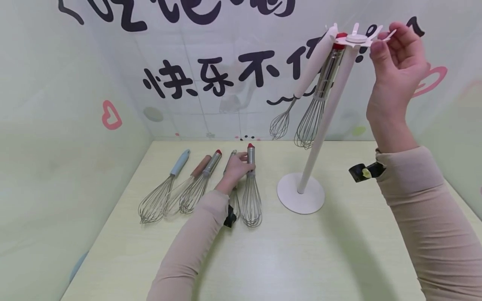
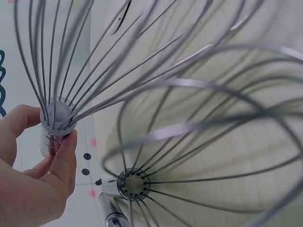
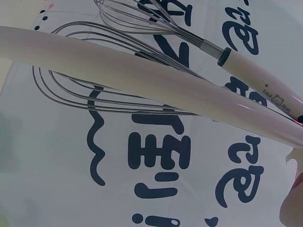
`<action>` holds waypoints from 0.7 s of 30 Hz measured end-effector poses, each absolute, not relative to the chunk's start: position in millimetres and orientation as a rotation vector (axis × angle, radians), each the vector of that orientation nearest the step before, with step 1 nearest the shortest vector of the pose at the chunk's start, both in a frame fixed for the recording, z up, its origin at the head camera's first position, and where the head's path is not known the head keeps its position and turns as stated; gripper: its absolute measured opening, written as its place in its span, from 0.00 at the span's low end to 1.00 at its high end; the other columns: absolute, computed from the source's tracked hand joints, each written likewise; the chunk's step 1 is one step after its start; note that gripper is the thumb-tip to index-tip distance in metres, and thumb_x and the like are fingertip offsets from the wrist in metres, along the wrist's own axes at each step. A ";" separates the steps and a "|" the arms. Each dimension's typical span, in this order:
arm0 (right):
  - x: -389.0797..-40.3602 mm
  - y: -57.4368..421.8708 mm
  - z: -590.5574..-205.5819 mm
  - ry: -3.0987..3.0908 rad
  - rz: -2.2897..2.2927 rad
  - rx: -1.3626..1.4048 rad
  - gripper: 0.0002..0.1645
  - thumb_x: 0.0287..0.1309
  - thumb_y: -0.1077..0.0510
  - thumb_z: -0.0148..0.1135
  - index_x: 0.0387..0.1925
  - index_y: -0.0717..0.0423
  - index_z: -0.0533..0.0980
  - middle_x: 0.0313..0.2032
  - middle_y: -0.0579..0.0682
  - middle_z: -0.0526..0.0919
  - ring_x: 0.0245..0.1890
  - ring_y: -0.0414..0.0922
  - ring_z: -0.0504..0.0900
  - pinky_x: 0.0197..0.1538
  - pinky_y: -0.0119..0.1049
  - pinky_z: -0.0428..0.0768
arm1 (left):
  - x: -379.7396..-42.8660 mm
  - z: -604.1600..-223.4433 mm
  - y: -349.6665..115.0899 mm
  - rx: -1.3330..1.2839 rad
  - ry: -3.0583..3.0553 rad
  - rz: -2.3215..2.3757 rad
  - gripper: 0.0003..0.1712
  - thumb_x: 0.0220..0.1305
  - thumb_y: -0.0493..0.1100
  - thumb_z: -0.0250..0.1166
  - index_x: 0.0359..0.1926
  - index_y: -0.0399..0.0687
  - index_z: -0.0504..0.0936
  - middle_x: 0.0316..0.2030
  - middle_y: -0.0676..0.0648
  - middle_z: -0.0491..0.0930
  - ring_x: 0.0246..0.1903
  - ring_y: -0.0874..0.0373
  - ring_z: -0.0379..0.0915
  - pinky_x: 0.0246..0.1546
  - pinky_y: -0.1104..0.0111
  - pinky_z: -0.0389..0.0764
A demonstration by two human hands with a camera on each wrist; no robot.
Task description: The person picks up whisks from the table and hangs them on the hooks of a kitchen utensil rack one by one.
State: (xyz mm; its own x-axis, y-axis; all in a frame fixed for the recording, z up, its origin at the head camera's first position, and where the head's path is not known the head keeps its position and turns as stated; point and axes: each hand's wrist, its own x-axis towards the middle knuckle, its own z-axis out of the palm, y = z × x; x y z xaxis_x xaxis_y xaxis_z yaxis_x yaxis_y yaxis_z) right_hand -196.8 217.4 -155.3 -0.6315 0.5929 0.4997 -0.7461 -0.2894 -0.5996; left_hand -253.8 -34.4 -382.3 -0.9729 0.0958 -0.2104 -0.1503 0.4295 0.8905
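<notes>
My left hand (image 1: 237,168) grips the steel handle of a red-tipped whisk (image 1: 251,200) lying on the table; in the left wrist view, thumb and fingers close around the handle just below its wires. High on the right, my right hand (image 1: 396,79) pinches a hook at the top of a white hanging stand (image 1: 331,110). From other hooks hang a white-handled whisk (image 1: 315,62) and a steel-handled whisk (image 1: 326,77) with a red end. The right wrist view shows the stand's pole (image 3: 142,78) crossing these hanging whisks; only fingertips of that hand appear at its edge.
Left of my left hand lie a blue-handled whisk (image 1: 180,163), a brown-handled whisk (image 1: 201,166) and a red-ended steel whisk (image 1: 212,163). Another thin whisk (image 1: 235,200) is partly covered by that hand. The stand's round base (image 1: 297,205) rests on the table before a printed backdrop.
</notes>
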 end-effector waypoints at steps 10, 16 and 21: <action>-199.4 218.4 -155.4 -1.058 2.020 0.265 0.09 0.54 0.75 0.59 0.36 0.63 0.76 0.32 0.55 0.79 0.36 0.44 0.76 0.45 0.33 0.80 | -254.6 -378.9 -31.9 -0.016 2.442 1.626 0.37 0.57 0.37 0.64 0.69 0.46 0.63 0.62 0.42 0.72 0.58 0.47 0.73 0.59 0.58 0.77; -200.9 220.0 -155.6 -1.036 2.065 0.305 0.10 0.52 0.74 0.61 0.37 0.63 0.74 0.33 0.55 0.78 0.36 0.44 0.76 0.43 0.33 0.80 | -254.6 -376.6 -30.1 -0.029 2.412 1.676 0.38 0.57 0.37 0.64 0.69 0.48 0.63 0.61 0.43 0.72 0.58 0.48 0.73 0.58 0.59 0.78; -201.0 223.7 -154.0 -1.014 2.110 0.315 0.13 0.48 0.75 0.64 0.37 0.65 0.72 0.32 0.56 0.77 0.35 0.45 0.75 0.42 0.32 0.79 | -254.6 -371.9 -28.6 -0.025 2.378 1.736 0.38 0.57 0.36 0.64 0.69 0.47 0.62 0.61 0.42 0.71 0.57 0.48 0.74 0.57 0.60 0.79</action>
